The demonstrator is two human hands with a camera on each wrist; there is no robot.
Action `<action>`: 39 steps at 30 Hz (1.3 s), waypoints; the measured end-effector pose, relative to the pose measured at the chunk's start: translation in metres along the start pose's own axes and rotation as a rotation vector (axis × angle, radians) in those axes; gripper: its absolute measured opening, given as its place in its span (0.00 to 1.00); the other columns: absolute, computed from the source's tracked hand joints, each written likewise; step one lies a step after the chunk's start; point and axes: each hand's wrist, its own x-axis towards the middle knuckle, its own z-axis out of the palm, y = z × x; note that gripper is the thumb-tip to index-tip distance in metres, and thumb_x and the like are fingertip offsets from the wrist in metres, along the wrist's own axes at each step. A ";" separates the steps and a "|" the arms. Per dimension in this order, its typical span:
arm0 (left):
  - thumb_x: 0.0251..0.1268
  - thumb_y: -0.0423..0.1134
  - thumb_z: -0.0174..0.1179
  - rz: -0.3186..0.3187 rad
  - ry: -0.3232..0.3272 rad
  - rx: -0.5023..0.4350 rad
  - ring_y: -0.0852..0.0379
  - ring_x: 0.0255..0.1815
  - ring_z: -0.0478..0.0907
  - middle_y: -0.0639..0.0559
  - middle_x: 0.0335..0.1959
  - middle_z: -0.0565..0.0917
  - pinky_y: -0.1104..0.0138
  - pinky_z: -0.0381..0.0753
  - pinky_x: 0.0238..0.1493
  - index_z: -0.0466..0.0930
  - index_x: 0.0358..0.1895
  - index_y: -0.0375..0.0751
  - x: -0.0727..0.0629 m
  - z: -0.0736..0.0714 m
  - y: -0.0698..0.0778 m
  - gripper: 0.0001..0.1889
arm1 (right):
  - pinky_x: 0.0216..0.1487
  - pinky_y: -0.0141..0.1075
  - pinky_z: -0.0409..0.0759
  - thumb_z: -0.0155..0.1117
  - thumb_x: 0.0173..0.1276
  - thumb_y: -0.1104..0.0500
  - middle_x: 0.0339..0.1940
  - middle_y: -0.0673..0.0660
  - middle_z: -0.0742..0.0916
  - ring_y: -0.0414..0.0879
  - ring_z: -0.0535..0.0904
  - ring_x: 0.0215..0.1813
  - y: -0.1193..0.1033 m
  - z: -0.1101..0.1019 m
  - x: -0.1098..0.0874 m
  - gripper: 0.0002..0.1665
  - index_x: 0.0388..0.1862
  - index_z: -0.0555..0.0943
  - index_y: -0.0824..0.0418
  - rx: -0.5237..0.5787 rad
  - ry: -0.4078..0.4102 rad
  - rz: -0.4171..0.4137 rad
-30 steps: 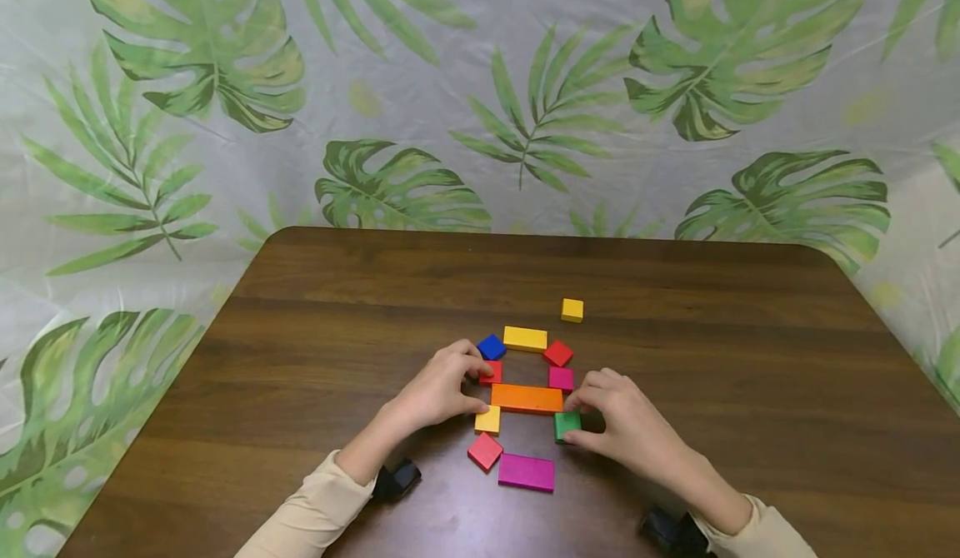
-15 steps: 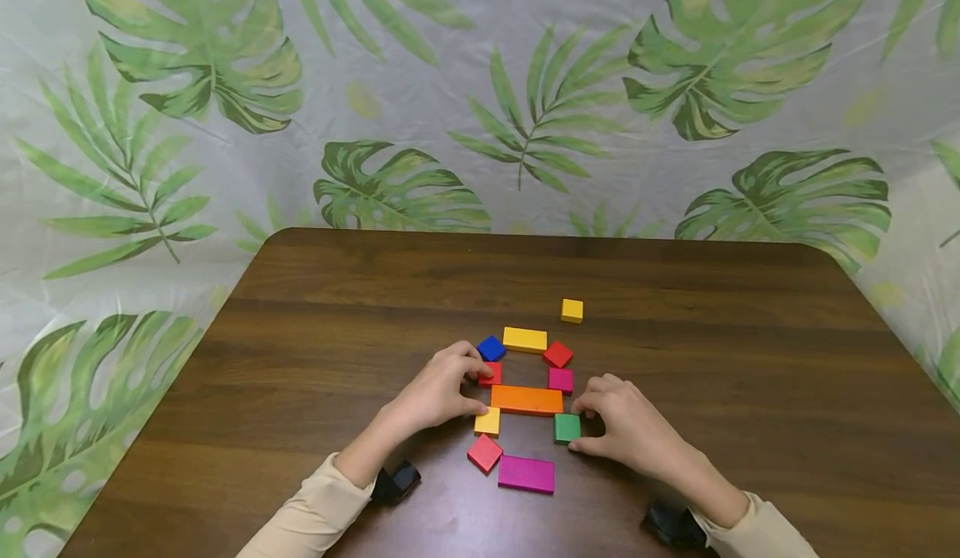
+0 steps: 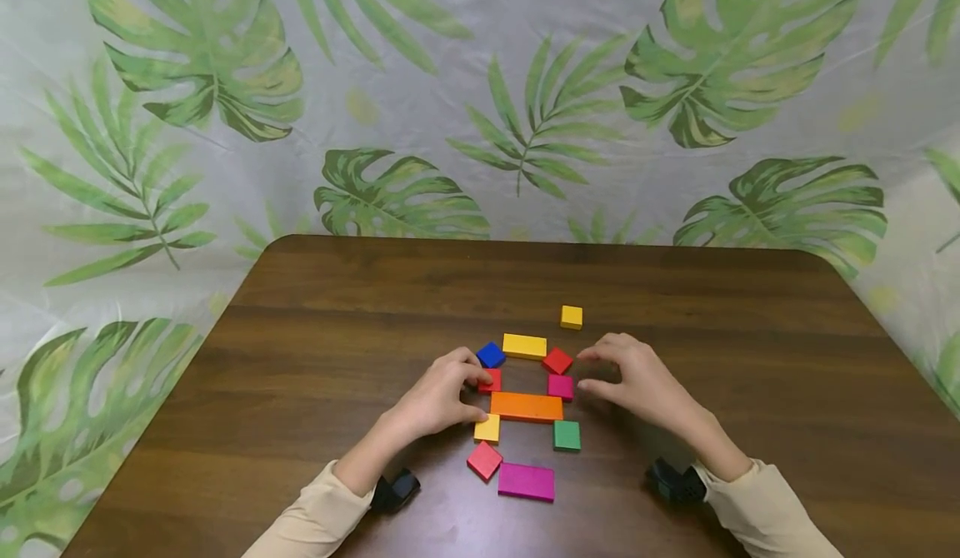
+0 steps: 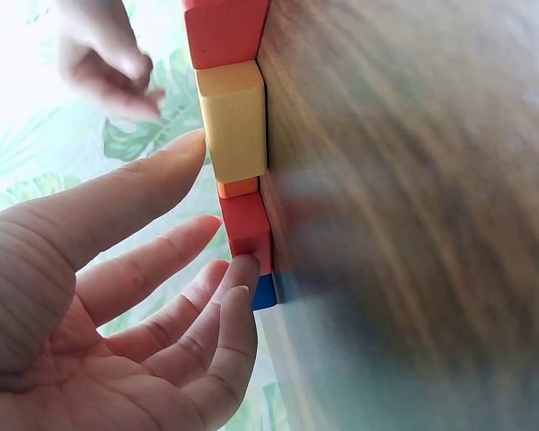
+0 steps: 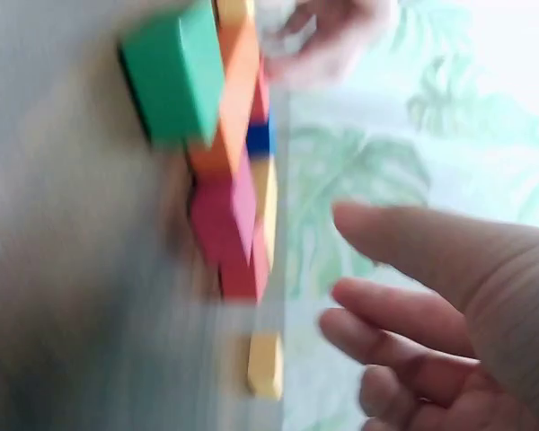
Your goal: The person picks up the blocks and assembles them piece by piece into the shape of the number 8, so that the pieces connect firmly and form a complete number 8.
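Coloured wooden blocks form a figure on the table. My left hand (image 3: 438,396) lies at its left side, fingertips on a red block (image 3: 495,385) and thumb at the edge of a light-yellow block (image 3: 487,431); the left wrist view shows relaxed fingers. Beside a pink block (image 3: 560,388) and a turned red block (image 3: 557,361), my right hand (image 3: 641,381) hovers with parted, bare fingers. A green block (image 3: 567,435) sits below the right end of the long orange block (image 3: 527,406). Along the top are a blue block (image 3: 491,355) and a yellow bar (image 3: 524,346).
A single yellow cube (image 3: 572,317) stands apart, behind the figure. At the near end lie a tilted red block (image 3: 484,461) and a magenta rectangular block (image 3: 527,482). The brown table (image 3: 360,291) ends at a leaf-patterned cloth (image 3: 420,92).
My right hand has let go of the green block, drawn back from it, and moved away from me to beside the pink block. The left hand keeps its place.
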 end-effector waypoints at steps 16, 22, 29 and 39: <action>0.47 0.37 0.72 -0.003 -0.007 -0.008 0.57 0.38 0.72 0.51 0.41 0.75 0.71 0.74 0.38 0.84 0.44 0.38 0.000 0.005 0.001 0.18 | 0.32 0.33 0.67 0.69 0.57 0.61 0.41 0.62 0.85 0.43 0.67 0.26 0.062 0.009 0.062 0.17 0.45 0.83 0.66 0.005 0.046 0.116; 0.47 0.37 0.72 -0.005 -0.016 -0.011 0.56 0.38 0.72 0.50 0.41 0.75 0.71 0.73 0.38 0.84 0.44 0.38 0.001 0.003 0.003 0.18 | 0.34 0.34 0.69 0.69 0.57 0.61 0.40 0.62 0.86 0.45 0.70 0.29 0.064 0.012 0.066 0.16 0.44 0.84 0.66 0.002 0.014 0.125; 0.47 0.37 0.72 0.001 -0.014 -0.001 0.56 0.38 0.72 0.50 0.41 0.75 0.70 0.74 0.38 0.84 0.44 0.38 0.002 0.001 0.003 0.18 | 0.34 0.34 0.69 0.69 0.57 0.61 0.39 0.62 0.86 0.47 0.74 0.31 0.065 0.010 0.064 0.15 0.44 0.84 0.66 -0.027 0.006 0.125; 0.47 0.37 0.72 0.000 -0.009 -0.008 0.56 0.38 0.72 0.50 0.40 0.75 0.70 0.74 0.38 0.84 0.44 0.37 0.000 -0.001 0.002 0.18 | 0.34 0.35 0.70 0.69 0.56 0.61 0.39 0.62 0.86 0.47 0.76 0.33 0.067 0.003 0.052 0.15 0.42 0.85 0.66 -0.038 -0.020 0.143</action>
